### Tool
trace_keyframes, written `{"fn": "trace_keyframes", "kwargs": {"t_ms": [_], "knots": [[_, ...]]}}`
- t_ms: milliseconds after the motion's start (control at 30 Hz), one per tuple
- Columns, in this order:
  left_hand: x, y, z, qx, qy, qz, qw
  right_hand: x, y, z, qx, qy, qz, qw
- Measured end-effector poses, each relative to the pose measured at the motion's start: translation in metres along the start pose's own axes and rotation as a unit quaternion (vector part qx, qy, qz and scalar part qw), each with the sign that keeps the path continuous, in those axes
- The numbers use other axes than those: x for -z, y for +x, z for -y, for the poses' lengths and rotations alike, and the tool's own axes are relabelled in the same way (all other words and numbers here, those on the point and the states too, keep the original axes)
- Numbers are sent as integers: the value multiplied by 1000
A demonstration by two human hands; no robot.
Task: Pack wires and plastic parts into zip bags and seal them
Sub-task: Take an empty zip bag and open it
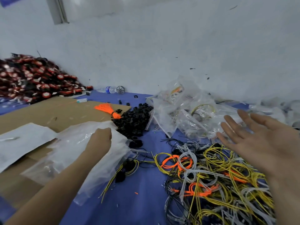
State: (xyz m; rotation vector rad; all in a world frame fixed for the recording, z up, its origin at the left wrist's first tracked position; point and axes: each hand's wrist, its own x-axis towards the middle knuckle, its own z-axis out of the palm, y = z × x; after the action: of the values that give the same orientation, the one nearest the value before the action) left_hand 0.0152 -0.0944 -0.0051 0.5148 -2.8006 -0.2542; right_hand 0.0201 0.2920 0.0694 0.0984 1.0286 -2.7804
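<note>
My left hand (100, 138) is curled on a stack of empty clear zip bags (78, 153) lying at the left, gripping their plastic. My right hand (253, 140) hovers open, fingers spread, above the edge of a tangled heap of yellow, grey, orange and black wires (211, 176) on the blue cloth. Behind it lies a heap of filled, clear zip bags (186, 111) holding wires. A pile of small black plastic parts (134, 120) sits between the two bag piles.
Brown cardboard (53, 111) covers the left of the blue cloth, with a white sheet (19, 143) and an orange wire bundle (107, 108) on it. A heap of red-and-black parts (32, 78) is far left. A water bottle (108, 89) lies by the white wall.
</note>
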Motion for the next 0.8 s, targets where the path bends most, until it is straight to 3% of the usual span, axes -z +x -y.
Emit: {"fn": "trace_keyframes", "kwargs": {"t_ms": [167, 333, 400, 433, 500, 533, 633, 700, 800], "knots": [[10, 2, -12, -13, -42, -67, 997, -9, -4, -7, -17, -16, 5, 1000], [18, 20, -35, 14, -238, -36, 971, -7, -1, -8, -16, -17, -4, 1000], [23, 24, -46, -4, -329, -100, 939, -7, 1, -9, -15, -17, 1, 1000], [27, 26, -51, -52, -334, -149, 929, -7, 2, -10, -16, -15, 7, 1000], [29, 34, -61, -172, -274, -200, 925, -6, 4, -13, -18, -12, 9, 1000], [25, 41, -67, -212, -219, -185, 934, -6, 5, -14, -19, -13, 11, 1000], [-10, 53, -83, -257, 11, 16, 966, -8, 6, -16, -21, -12, 9, 1000], [-42, 54, -86, -270, 173, 143, 936, -9, 7, -18, -20, -17, 15, 1000], [-70, 47, -87, -263, 266, 123, 919, -12, 6, -23, -30, -26, 33, 999]]}}
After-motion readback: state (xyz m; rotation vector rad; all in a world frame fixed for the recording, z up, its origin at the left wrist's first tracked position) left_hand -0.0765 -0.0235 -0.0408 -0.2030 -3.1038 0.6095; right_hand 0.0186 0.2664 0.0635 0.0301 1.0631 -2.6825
